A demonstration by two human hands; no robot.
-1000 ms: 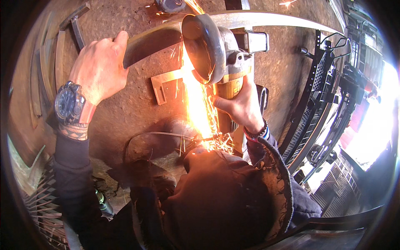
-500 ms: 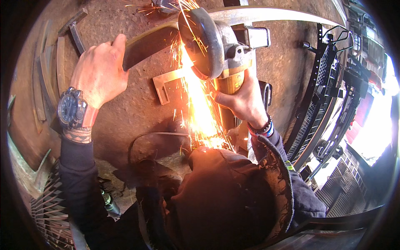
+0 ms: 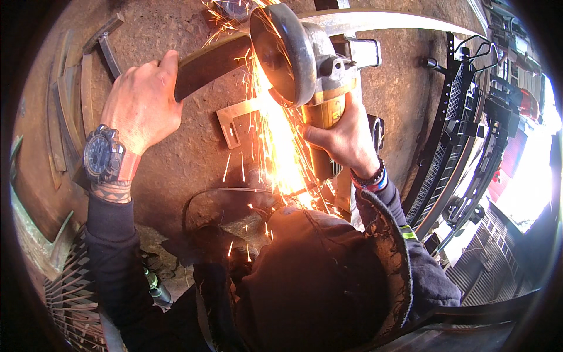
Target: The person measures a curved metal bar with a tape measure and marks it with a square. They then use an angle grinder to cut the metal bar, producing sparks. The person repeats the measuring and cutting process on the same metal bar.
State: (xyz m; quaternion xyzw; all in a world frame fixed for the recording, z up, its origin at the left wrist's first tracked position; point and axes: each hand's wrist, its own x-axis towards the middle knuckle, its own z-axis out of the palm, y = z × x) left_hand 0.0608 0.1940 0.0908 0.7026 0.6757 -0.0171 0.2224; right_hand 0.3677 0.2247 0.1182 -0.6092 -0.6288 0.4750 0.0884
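My left hand point(image 3: 142, 104), with a watch on its wrist, is closed around the end of a flat steel bar point(image 3: 212, 68). The bar slants up to the right and passes behind the disc guard of an angle grinder point(image 3: 326, 111). My right hand point(image 3: 346, 141) is wrapped around the grinder's yellow body, thumb on the near side. Bright sparks point(image 3: 287, 158) pour from the disc down toward my dark-covered lap point(image 3: 316, 264); a few fly off at the top. The guard hides where disc and bar meet. Below the bar lies an L-shaped metal piece point(image 3: 227, 127).
A long pale metal strip point(image 3: 387, 21) curves away to the upper right, above a square tube end point(image 3: 365, 53). Several steel strips point(image 3: 65, 111) lie at the left. Black metal frames point(image 3: 437, 146) stand along the right. A green bottle point(image 3: 157, 290) is at lower left.
The grinder has shifted very slightly upward, and my left hand slightly to the right. Sparks keep streaming, now with a few scattered over my lap. Both grips are the same.
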